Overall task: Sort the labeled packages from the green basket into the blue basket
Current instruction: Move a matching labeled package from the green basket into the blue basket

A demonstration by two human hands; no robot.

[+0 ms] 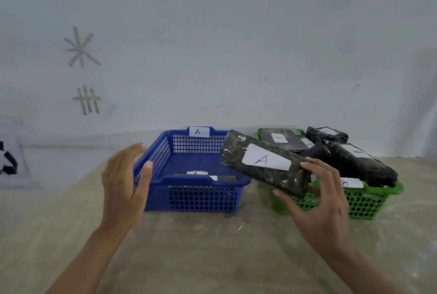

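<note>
The left hand (125, 182) hovers loose and spread, holding nothing, its fingertips just at the left rim of the blue basket (201, 181); a flat package lies inside, beyond those fingers. The right hand (316, 201) pinches the A-labelled package (264, 164) by its near end, thumb beneath, fingers on top, the green basket (369, 199) behind them

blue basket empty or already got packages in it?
Not empty. The blue basket holds at least one flat dark package with a white label on its floor. How many lie there, cannot tell.
</note>
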